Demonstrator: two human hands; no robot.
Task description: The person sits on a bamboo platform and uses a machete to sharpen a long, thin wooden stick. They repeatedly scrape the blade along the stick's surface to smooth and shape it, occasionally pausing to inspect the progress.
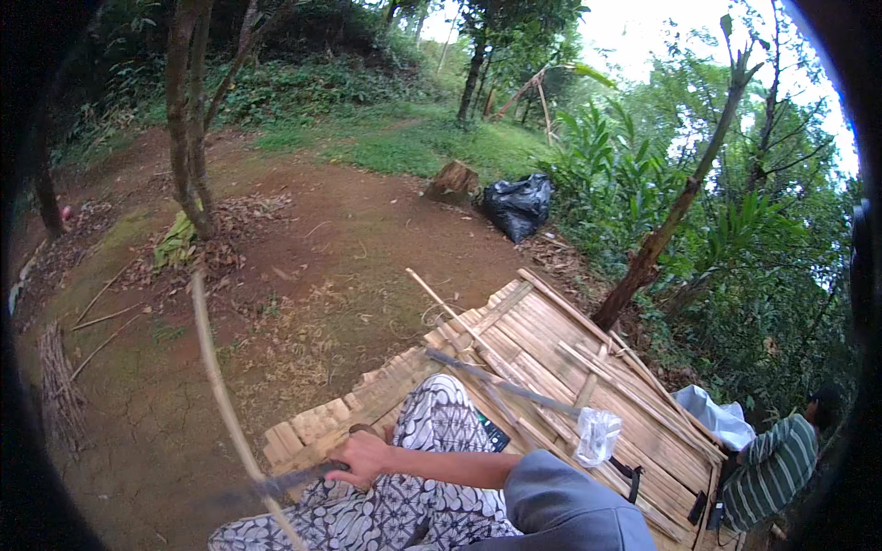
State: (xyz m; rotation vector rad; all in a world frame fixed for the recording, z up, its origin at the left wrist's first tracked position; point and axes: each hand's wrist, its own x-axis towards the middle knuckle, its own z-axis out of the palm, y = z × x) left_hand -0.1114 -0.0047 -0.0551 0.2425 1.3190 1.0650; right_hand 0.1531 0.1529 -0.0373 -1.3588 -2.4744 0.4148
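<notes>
- The right hand [362, 459] has its fingers wrapped firmly round the dark handle of a knife [292, 479], whose blade points left from the grip and is blurred
- The left hand is out of the picture, so what it holds or touches cannot be told
- Just left of the grip stands the long pale pole [215, 372], reaching forward over the bare ground; its near end runs down past the blade to the lower edge
- The blade crosses the pole's line; whether steel and wood touch, the blur does not tell
- As for progress, the pole looks bare of leaves and side twigs and appears to be in one piece; no finished cut or split can be made out, so I judge the work on it incomplete, though how much is left is unclear
- Under and beside the grip are the wearer's patterned trousers [441, 413], on a bamboo platform [317, 424]
- Right of the grip, beyond the knee, lie a long grey strip [501, 380], a flat dark object [493, 432] and a clear plastic bag [598, 435]
- Well to the right of the grip is another person in a striped shirt [772, 468], near a whitish sack [712, 418]
- Far left of the grip lies a bundle of thin sticks [57, 386]
</notes>
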